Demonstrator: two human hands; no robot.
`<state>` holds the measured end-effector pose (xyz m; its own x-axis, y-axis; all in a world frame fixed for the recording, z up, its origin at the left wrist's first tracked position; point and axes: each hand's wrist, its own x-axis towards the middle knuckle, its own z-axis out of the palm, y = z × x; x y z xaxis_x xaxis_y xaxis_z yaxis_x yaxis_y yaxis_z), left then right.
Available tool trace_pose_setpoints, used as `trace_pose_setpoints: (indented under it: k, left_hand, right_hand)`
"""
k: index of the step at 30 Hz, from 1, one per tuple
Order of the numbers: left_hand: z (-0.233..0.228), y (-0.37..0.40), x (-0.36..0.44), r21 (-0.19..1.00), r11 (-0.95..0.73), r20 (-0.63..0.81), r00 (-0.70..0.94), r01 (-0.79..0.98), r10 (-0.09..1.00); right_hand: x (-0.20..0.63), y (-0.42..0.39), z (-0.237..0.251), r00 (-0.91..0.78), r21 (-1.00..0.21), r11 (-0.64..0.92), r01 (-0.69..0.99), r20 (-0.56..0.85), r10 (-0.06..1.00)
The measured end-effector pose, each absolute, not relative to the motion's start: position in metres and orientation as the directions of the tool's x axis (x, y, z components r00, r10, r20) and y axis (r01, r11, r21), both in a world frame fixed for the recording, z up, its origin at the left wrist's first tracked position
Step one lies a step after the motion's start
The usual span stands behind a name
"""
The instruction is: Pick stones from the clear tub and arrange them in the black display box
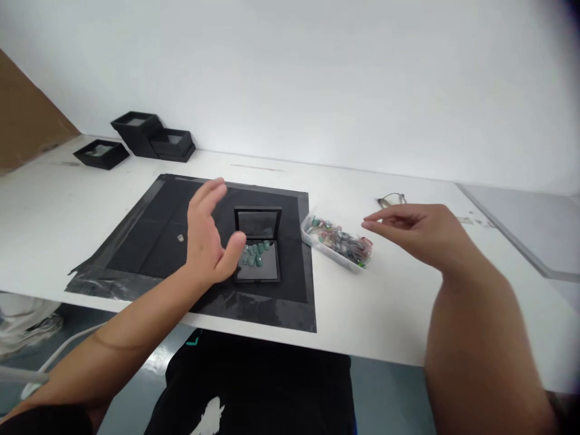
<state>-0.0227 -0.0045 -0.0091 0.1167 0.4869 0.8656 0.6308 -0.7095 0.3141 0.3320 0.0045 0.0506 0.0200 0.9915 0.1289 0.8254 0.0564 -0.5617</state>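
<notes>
My left hand (206,235) is raised over the black mat with thumb and fingers apart, holding nothing. Just right of its thumb lies a black box (278,269) with its lid up. Several small green stones (258,260) rest inside it. On the right, my right hand (412,229) hangs above the table with thumb and fingertips pinched together. Whether a small thing is between those tips I cannot make out. Left of that hand stands a clear plastic tray (333,255) filled with mixed coloured stones or beads (344,241).
The black mat (149,229) carries a small clear piece (180,238). Several black boxes (174,142) stand at the back left by the wall. A thin looped object (393,199) lies behind my right hand. A grey-edged panel (521,232) is at the far right.
</notes>
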Motion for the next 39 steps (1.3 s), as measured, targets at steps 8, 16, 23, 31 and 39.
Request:
trace_pose_setpoints:
  k: [8,16,23,31,39]
  left_hand:
    - [0.011,-0.035,0.033,-0.148,-0.939,0.543,0.819,0.311,0.186]
    - [-0.015,-0.012,0.080,-0.084,-0.810,0.535,0.712,0.581,0.456]
    - [-0.017,-0.004,0.071,-0.021,-0.784,0.530,0.672,0.620,0.517]
    - [-0.015,-0.013,0.075,0.019,-0.896,0.499,0.773,0.443,0.392]
    - [-0.016,-0.015,0.077,0.086,-0.909,0.514,0.763,0.408,0.392]
  right_hand:
    - [0.326,0.020,0.031,-0.204,-0.385,0.234,0.893,0.117,0.972]
    - [0.300,0.013,0.004,-0.357,-0.211,0.402,0.891,0.223,0.907]
    - [0.294,0.021,-0.001,-0.340,-0.275,0.353,0.894,0.096,0.935]
    - [0.285,0.021,0.018,-0.325,-0.290,0.323,0.901,0.042,0.945]
    - [0.269,0.027,0.007,-0.406,-0.096,0.416,0.904,0.105,0.908]
